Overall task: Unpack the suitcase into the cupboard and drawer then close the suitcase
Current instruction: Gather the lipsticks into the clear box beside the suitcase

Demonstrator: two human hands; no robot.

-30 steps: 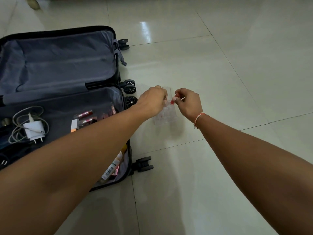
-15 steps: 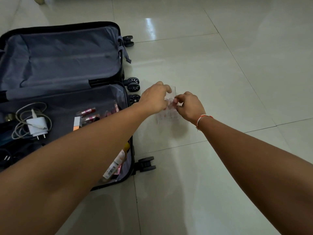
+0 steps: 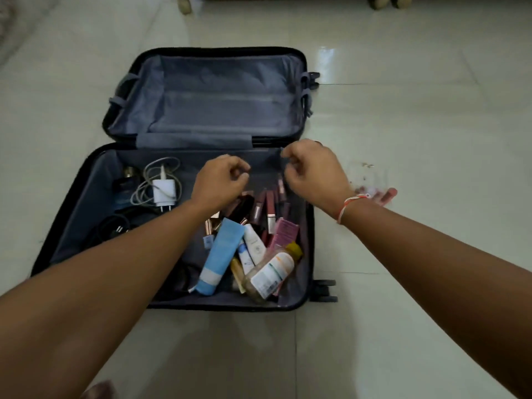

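Note:
The black suitcase [image 3: 72, 214] lies open on the tiled floor, its far half [image 3: 218, 93] holding nothing but grey lining. The near half holds a white charger with cable [image 3: 164, 191], black cables [image 3: 115, 226], a blue tube [image 3: 221, 254], a clear bottle [image 3: 270, 275] and several lipsticks [image 3: 267, 205]. My left hand [image 3: 221, 180] and my right hand [image 3: 311, 171] hover over the near half with fingers curled, and I see nothing in either. A clear holder with a few lipsticks [image 3: 374, 185] stands on the floor right of the suitcase, partly hidden by my right wrist.
Pale glossy tiles [image 3: 417, 116] surround the suitcase. Its wheels [image 3: 325, 289] stick out on the right side. Furniture feet [image 3: 388, 1] and another small foot [image 3: 184, 4] show at the top edge.
Both hands have left the clear holder on the floor and moved left over the suitcase. The view has swung left, so the suitcase now sits in the middle.

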